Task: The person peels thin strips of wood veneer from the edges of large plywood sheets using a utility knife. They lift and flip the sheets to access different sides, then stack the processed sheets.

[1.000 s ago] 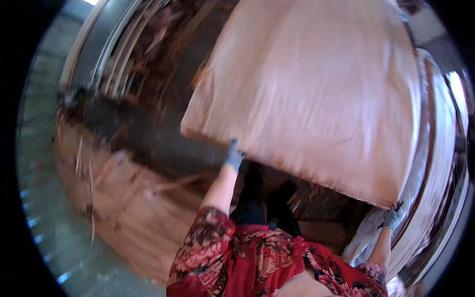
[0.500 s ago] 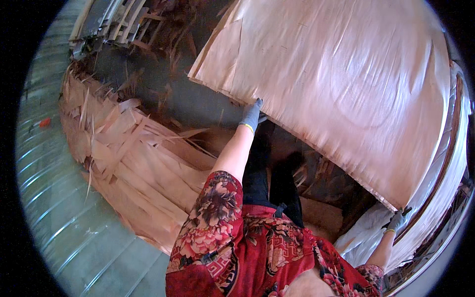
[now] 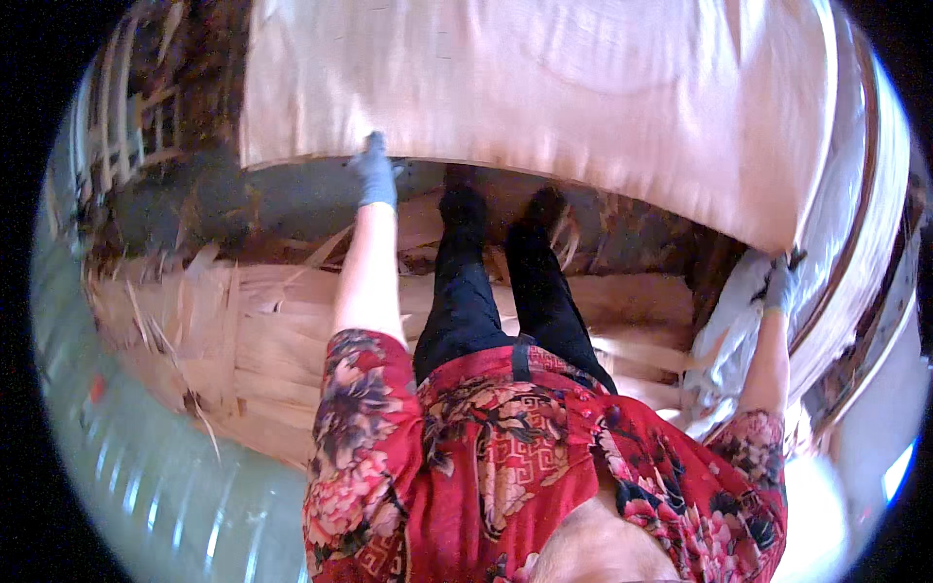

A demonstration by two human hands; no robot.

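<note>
A broad, pale wood veneer sheet [image 3: 544, 87] spreads across the upper middle, its near edge bowed. Gripping that edge left of its middle is my left hand [image 3: 374, 173] in a grey-blue glove, thumb on top and the other fingers underneath. My right hand [image 3: 780, 282], in a glove with dark fingertips, pinches the sheet's near right corner. Both arms are stretched forward. Whether the sheet is one layer or several I cannot tell.
Behind me lies a long heap of veneer strips [image 3: 282, 340]. A curved stack of veneer [image 3: 870, 223] with clear plastic film [image 3: 724, 360] stands on the right. Slatted pieces [image 3: 121, 107] are at far left, near a greenish corrugated wall [image 3: 146, 476]. Wood scraps litter the dark floor.
The view has turned, so the sheet's near edge now runs more level and further left. Both hands keep their hold on the sheet and appear higher in the picture.
</note>
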